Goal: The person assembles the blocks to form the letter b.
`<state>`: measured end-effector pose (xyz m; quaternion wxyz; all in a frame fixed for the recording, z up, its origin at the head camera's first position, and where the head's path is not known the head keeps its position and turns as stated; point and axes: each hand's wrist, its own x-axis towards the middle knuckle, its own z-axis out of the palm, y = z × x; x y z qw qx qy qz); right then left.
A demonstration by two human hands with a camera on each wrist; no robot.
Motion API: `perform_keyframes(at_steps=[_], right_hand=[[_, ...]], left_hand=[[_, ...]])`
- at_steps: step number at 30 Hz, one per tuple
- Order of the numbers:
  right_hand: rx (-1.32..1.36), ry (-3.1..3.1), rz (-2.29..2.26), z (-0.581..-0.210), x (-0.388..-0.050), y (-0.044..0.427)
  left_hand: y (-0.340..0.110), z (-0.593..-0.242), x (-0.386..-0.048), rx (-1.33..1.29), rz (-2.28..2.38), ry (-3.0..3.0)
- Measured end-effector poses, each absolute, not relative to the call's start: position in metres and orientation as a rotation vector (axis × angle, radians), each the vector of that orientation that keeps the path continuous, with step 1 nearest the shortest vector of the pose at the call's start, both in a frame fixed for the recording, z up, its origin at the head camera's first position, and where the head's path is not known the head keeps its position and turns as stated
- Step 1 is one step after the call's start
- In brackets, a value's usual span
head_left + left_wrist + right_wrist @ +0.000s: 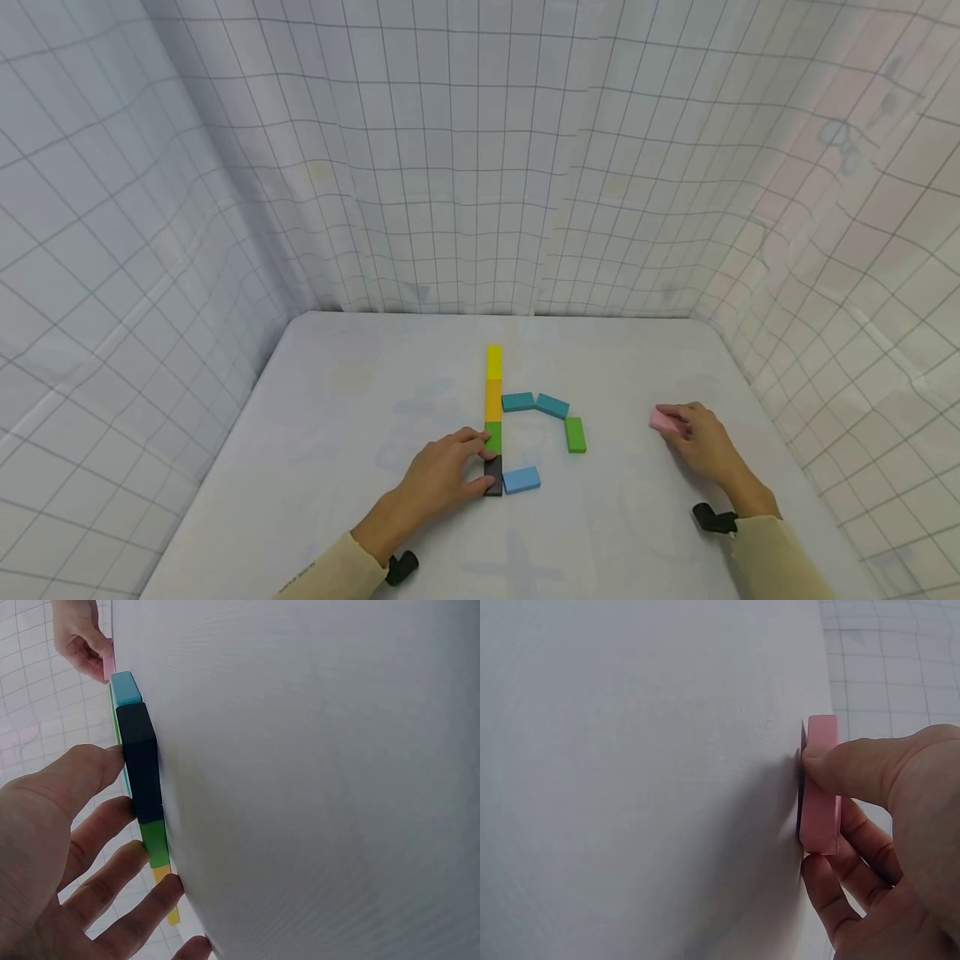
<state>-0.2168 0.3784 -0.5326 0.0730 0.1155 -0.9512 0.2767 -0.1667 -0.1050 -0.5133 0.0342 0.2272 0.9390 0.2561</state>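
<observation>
My left hand [438,473] rests against a straight row of blocks, its thumb touching the black block [493,468] and a fingertip at the green block [493,433]. Beyond these in the same row lie an orange block [492,402] and a yellow block [493,362]. In the left wrist view, the fingers spread loosely beside the row, none curled round a block. Over at the right, my right hand [708,450] pinches a pink block [823,817] between thumb and fingers, close above or on the table; which, I cannot tell.
Two teal blocks [517,402] run rightward from the row in a bend, ending near a second green block [575,435]. A light blue block [521,480] lies right of the black one. Grid-patterned curtains [480,167] enclose the white table [337,400] at the back and sides.
</observation>
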Motion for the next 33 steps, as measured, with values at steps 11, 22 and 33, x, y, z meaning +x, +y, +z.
perform_keyframes(at_steps=[11,22,33], right_hand=[[0.361,-2.879,0.840,-0.529,-0.215,0.364],[0.389,-2.896,0.853,-0.527,-0.213,0.351],[0.422,-2.913,0.847,-0.527,-0.214,0.339]], left_hand=[[-0.104,-0.514,-0.167,0.692,0.791,2.884],[-0.104,-0.512,-0.165,0.687,0.799,2.894],[-0.103,-0.514,-0.165,0.701,0.793,2.915]])
